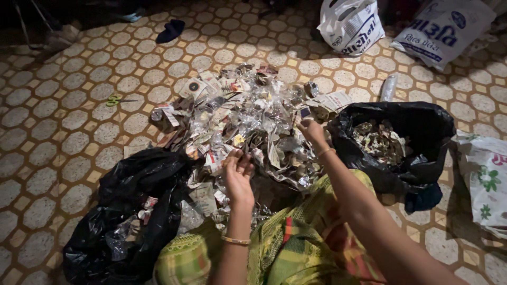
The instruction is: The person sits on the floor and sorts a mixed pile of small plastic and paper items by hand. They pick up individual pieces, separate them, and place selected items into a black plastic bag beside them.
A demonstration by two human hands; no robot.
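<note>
Sorting through scrap pile (pixel 248 121) of clear plastic wrappers and paper bits, spread on patterned tile floor (pixel 74 105) directly under and ahead of both hands. Black bag (pixel 132 211) lay open just left of left hand, some scraps inside. Second black bag (pixel 417 126) sat just right of right hand, mouth open, holding sorted paper-like bits. White printed sacks (pixel 351 24) stood well beyond pile, far from both hands; another white sack with green flower print (pixel 486 179) further right of right-hand bag. Left hand (pixel 238 174) rested on near edge of pile, fingers curled down onto scraps, pinching small pieces; exact piece gripped could not be told. Right hand (pixel 312 132) reached into right part of pile, fingertips closed on small scrap, too small to identify. Green-handled scissors (pixel 113 100) lay on floor well left of left hand, untouched. Dark slipper (pixel 170 30) far ahead-left.
</note>
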